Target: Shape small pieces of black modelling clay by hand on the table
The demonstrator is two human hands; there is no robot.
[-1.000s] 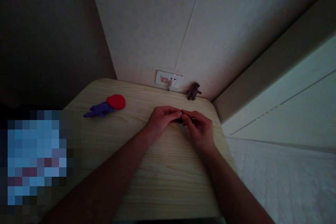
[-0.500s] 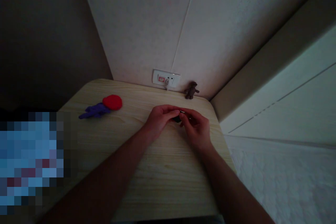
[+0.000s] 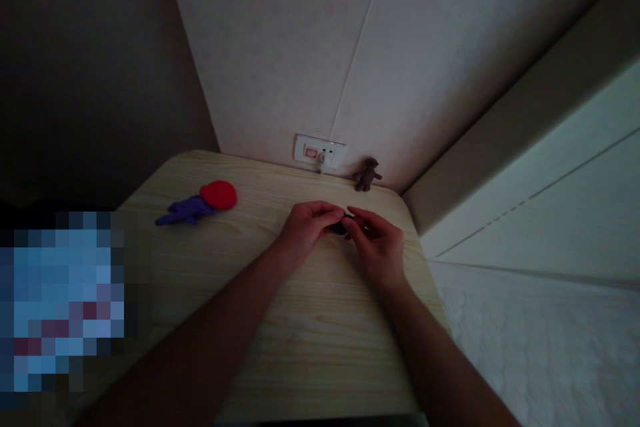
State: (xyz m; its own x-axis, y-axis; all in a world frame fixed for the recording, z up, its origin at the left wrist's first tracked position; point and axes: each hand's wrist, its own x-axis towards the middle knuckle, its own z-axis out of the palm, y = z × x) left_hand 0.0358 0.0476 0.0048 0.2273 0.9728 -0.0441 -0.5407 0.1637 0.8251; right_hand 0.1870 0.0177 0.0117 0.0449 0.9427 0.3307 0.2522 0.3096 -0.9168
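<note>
Between my two hands is a small dark, nearly black piece [image 3: 338, 227], partly covered by the fingers; its kind I cannot make out. My left hand [image 3: 306, 227] grips its left side, thumb on top. My right hand [image 3: 377, 240] pinches its right side with thumb and fingers. Both hands are held over the far part of the wooden table [image 3: 280, 347]. Just beyond my right hand, a small brown figure [image 3: 367, 175] stands against the wall. Over to the left lies a purple figure [image 3: 186, 209] touching a flat red rounded piece [image 3: 219, 195].
A wall socket [image 3: 319, 151] with a plug in it sits just above the table's back edge. To the right are a pale cabinet side [image 3: 540, 173] and a white quilted surface [image 3: 540, 347]. A blurred-out blue patch [image 3: 60, 293] covers the lower left.
The fingers of my right hand have shifted slightly on the dark piece, with the index finger lifting. A light spot on the piece no longer shows. The view has moved a little.
</note>
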